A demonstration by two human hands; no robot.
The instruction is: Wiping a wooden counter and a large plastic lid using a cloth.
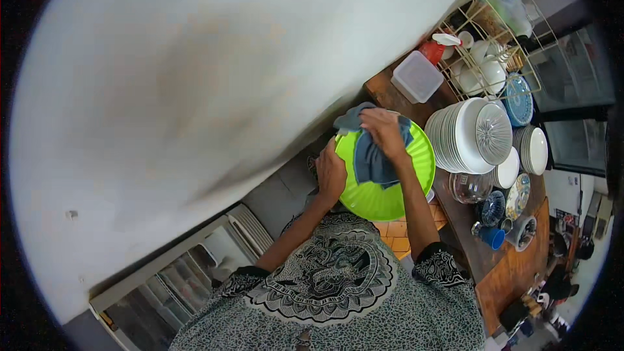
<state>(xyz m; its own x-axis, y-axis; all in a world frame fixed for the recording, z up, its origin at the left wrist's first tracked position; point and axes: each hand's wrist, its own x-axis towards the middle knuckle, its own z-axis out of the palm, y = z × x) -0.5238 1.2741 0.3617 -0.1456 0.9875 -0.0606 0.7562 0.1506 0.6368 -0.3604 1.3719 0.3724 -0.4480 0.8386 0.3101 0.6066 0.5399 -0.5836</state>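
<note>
A bright green ribbed plastic plate (375, 202) is held in front of my body. My left hand (332, 170) grips its left rim, with the fingers partly hidden behind it. On the plate's upper part, my right hand (383, 131) presses a grey-blue cloth (371, 158) against the surface. One end of the cloth hangs over the upper left rim, near my left hand.
A wooden table at the right bears a tall stack of white plates (446, 136) topped by a glass bowl (493, 133), a lidded plastic container (418, 77), a blue cup (493, 237) and a wire rack (538, 88) of dishes. A white wall (170, 83) stands at the left.
</note>
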